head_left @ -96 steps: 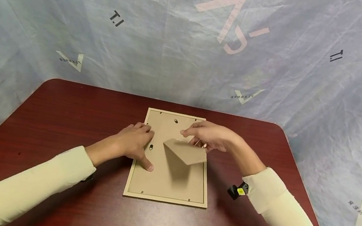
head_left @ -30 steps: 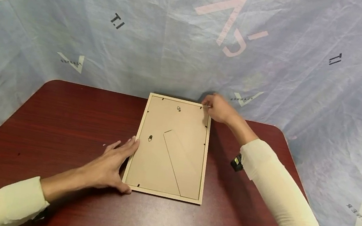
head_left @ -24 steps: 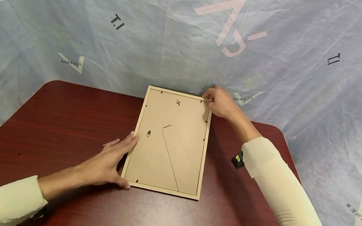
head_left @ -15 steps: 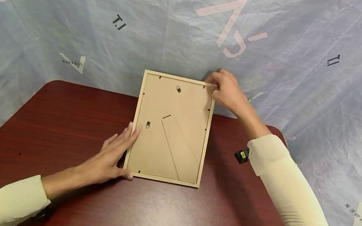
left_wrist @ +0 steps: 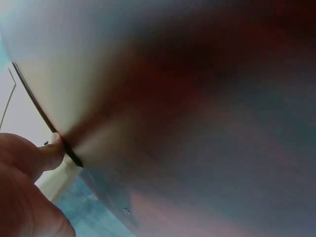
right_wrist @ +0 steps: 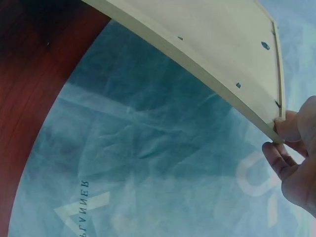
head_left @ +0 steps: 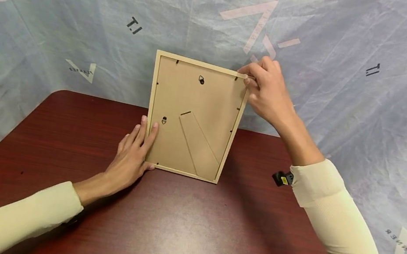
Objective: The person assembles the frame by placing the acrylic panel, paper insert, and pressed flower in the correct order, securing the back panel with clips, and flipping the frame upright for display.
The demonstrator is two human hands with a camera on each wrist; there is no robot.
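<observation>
A picture frame [head_left: 193, 143] with a light wooden rim stands tilted up on its lower edge, its beige backing facing me. The backing carries two small hanging rings, dark tabs and a fold-out stand flap [head_left: 200, 146] lying nearly flat. My right hand [head_left: 269, 91] pinches the upper right corner between thumb and fingers; the right wrist view shows this grip on the corner of the frame [right_wrist: 197, 69] too. Along the lower left side my left hand [head_left: 131, 155] rests with fingers straight, its thumb at the bottom corner, seen also in the left wrist view as a thumb [left_wrist: 49, 155].
The dark red wooden table [head_left: 155, 230] has rounded far corners. Behind it hangs a grey-blue printed sheet [head_left: 119, 56], with the upper part of the frame close in front of it in the head view.
The stand flap, held up earlier, went down against the backing. The right hand moved to the top right corner and raised it, tilting the frame upright; the left hand followed the lower left corner away from me.
</observation>
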